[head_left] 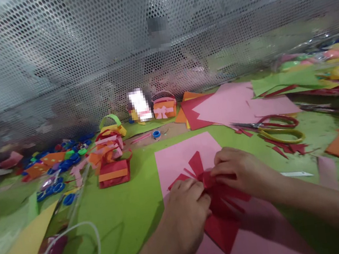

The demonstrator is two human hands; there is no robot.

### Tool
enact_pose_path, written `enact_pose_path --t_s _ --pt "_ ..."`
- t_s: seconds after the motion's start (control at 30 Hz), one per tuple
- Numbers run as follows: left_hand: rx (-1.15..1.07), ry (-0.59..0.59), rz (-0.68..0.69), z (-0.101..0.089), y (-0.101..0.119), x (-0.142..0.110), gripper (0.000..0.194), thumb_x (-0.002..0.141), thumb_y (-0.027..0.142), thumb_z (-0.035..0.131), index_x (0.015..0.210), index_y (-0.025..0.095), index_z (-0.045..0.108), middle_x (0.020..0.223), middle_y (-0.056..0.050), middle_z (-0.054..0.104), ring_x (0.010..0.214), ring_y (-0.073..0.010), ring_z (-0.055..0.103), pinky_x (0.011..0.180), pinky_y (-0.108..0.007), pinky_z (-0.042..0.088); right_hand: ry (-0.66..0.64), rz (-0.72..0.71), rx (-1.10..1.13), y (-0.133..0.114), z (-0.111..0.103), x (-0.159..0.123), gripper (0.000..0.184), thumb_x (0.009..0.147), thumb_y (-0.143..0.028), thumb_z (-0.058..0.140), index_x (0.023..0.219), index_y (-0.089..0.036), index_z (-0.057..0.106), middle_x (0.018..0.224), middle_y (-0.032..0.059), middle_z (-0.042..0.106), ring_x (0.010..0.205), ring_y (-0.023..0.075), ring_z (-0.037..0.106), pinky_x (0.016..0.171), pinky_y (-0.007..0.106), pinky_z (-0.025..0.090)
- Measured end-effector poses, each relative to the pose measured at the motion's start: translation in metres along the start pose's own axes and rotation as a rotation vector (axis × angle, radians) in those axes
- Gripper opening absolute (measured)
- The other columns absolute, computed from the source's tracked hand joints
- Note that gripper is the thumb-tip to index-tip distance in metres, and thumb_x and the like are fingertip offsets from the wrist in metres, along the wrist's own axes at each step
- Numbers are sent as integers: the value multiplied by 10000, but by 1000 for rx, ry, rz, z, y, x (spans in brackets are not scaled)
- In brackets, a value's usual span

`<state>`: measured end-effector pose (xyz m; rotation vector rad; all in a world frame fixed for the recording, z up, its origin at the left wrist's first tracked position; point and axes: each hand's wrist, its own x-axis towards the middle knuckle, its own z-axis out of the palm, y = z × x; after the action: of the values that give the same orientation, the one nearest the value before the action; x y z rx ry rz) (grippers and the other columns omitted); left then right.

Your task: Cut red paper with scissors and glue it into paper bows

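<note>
In the head view, an orange paper bag (166,103) stands near the counter's (140,215) back edge; a red paper bag (115,181) lies toward its left side. Their insides do not show. The right hand (242,171) narrowly pinches a red paper cutout (224,228), which lies on a pink sheet (174,158). The left hand (186,211) curls over the cutout; its grip cannot be told. Both hands cover part of the cutout's middle. Scissors (255,125) rest beyond the right hand, beside red scraps (295,149).
</note>
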<state>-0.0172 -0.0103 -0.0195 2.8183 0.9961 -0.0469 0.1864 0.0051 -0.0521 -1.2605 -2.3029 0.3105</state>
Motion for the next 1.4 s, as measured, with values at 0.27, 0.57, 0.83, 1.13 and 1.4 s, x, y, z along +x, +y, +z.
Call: enact_pose_path --t_s 0.27,0.57,0.83,1.13,1.4 --pt "-72 39 17 -1 -7 -2 135 788 260 712 891 176 687 1086 -67 699 1095 -287 570 1007 -503 406 -19 -85 -170 3 1 0 189 831 -69 618 731 -193 718 718 26 591 717 171 483 674 312 334" --pt "-87 -31 -58 -5 -8 -4 392 790 332 708 1146 187 632 1279 -116 606 1299 -374 410 1090 -661 247 -94 -1 -181 0 0 2 196 844 -89 600 741 -206 719 735 36 617 741 180 516 693 312 352" --pt "-89 -72 -50 -6 -5 -5 398 824 293 657 1202 177 618 1328 -133 564 1312 -373 387 1090 -658 261 -166 225 -53 14 -7 4 207 826 -106 567 866 -204 745 793 52 672 798 200 598 715 301 437" --pt "-92 25 25 2 -9 -6 443 830 300 649 1250 181 574 1321 -119 577 1278 -357 437 1078 -610 333 -173 221 87 9 -6 10 243 803 -68 585 913 -208 749 870 51 706 863 202 617 781 308 468" --pt "-98 585 -35 14 -15 -4 136 905 220 502 1017 198 577 1146 -108 619 1138 -269 550 972 -478 471 -132 330 -30 8 -14 19 141 846 -83 596 890 -161 705 879 13 719 844 146 649 761 274 499"
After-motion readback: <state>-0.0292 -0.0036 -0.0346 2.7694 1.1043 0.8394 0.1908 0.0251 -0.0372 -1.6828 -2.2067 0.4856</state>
